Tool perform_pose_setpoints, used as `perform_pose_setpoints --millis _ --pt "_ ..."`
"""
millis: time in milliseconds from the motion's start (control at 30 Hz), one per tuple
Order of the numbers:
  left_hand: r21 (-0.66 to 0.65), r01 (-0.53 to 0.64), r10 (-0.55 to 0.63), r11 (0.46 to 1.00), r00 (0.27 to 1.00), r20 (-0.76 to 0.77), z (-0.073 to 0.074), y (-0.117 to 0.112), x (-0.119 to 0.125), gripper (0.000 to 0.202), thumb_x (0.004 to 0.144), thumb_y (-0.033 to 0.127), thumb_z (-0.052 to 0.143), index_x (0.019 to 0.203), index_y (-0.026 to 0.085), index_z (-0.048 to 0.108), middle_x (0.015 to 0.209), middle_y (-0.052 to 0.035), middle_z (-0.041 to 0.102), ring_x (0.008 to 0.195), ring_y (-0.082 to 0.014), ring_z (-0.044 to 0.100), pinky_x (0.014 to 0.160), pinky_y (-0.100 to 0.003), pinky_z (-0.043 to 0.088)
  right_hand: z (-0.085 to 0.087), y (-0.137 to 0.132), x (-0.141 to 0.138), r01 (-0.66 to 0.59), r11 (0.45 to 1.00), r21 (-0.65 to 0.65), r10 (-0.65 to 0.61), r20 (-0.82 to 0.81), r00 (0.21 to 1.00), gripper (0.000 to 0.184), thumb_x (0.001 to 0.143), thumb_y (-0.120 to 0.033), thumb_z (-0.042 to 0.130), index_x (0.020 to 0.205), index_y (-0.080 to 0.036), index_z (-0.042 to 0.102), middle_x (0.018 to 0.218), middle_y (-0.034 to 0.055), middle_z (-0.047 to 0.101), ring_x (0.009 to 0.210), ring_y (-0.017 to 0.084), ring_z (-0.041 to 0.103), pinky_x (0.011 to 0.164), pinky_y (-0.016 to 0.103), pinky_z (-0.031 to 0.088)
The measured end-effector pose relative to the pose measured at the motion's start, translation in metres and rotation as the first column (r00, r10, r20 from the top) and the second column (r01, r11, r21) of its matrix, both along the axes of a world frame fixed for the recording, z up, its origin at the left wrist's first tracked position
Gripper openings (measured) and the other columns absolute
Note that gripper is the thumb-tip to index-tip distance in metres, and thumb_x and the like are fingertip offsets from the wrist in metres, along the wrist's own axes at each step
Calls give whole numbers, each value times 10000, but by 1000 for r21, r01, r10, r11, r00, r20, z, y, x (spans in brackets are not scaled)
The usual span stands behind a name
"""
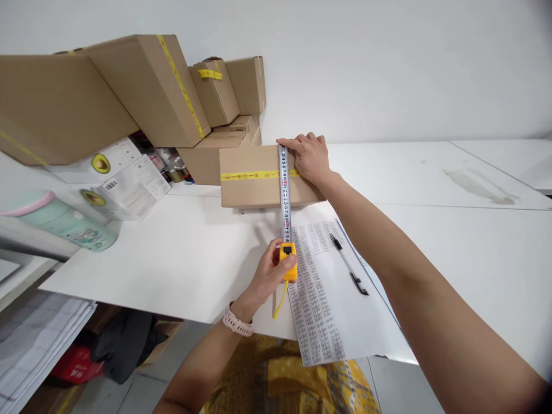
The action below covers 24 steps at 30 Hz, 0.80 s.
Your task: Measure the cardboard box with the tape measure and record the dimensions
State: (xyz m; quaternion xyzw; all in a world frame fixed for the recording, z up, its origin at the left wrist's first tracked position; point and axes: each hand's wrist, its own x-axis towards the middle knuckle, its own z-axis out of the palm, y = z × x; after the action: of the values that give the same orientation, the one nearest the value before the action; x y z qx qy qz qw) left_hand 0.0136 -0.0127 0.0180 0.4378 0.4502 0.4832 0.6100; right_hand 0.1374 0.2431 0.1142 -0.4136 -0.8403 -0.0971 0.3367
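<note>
A small cardboard box [250, 183] with a yellow tape stripe lies on the white table [185, 259]. A white measuring tape blade [284, 195] runs across the box top toward me. My right hand [308, 158] rests on the far right of the box, fingers pressing the blade's end down at the back edge. My left hand [269, 276] grips the yellow tape measure case [288, 260] just off the box's near side, above a printed sheet [321, 293]. A yellow cord hangs from the case.
A black pen [348, 264] lies on the printed sheet. Several taped cardboard boxes [150, 86] are stacked at the back left, with white avocado-print cartons [116, 178] and a mint cup [64, 224] in front. Stuff sits under the table at lower left.
</note>
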Motion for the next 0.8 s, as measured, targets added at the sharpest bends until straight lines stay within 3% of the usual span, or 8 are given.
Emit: perform_pose_setpoints --millis 200,333,467,600,700,800 --pt "30 -73 72 997 997 28 -4 -13 1 549 844 525 728 1250 228 509 1079 -69 619 856 -207 656 585 -270 577 0 -10 -3 46 999 1 -46 -16 999 566 1070 -403 104 1474 -308 488 1060 109 647 1103 321 501 976 507 340" --pt "75 -156 153 985 987 44 -6 -42 0 567 850 525 732 1298 259 510 1155 -80 630 925 -221 664 699 -318 591 -7 -43 -3 91 996 15 -91 -12 996 630 1050 -550 120 1467 -252 487 1182 156 627 1214 370 470 1029 551 308" --pt "116 -139 142 983 990 -16 -12 -72 -3 574 866 510 724 1345 278 509 1165 -86 642 972 -224 651 788 -325 567 -39 -100 6 109 994 -13 -109 13 994 596 1040 -574 168 1386 -299 567 1314 128 616 1216 349 486 1041 527 316" --pt "96 -50 59 994 994 -96 -15 -95 -4 592 872 484 720 1377 270 497 1162 -88 638 978 -224 624 814 -317 542 -67 -142 21 7 993 -120 -8 -5 1000 497 1053 -518 260 1372 -332 593 1414 65 613 1277 314 494 1074 518 327" --pt "28 83 -77 996 981 -177 -13 -108 -5 628 866 482 716 1405 266 479 1118 -85 633 943 -221 602 756 -304 535 -54 -156 40 -22 969 -244 -41 -248 968 509 1064 -508 217 1389 -364 582 1365 55 651 1286 315 521 1049 545 390" --pt "-57 213 -220 975 926 -306 -9 -118 -6 708 837 437 728 1454 247 439 1117 -85 622 876 -199 576 700 -296 519 -21 -164 69 -200 918 -341 -45 -593 804 606 1049 -601 144 1434 -353 540 1175 80 716 1039 270 646 847 460 525"
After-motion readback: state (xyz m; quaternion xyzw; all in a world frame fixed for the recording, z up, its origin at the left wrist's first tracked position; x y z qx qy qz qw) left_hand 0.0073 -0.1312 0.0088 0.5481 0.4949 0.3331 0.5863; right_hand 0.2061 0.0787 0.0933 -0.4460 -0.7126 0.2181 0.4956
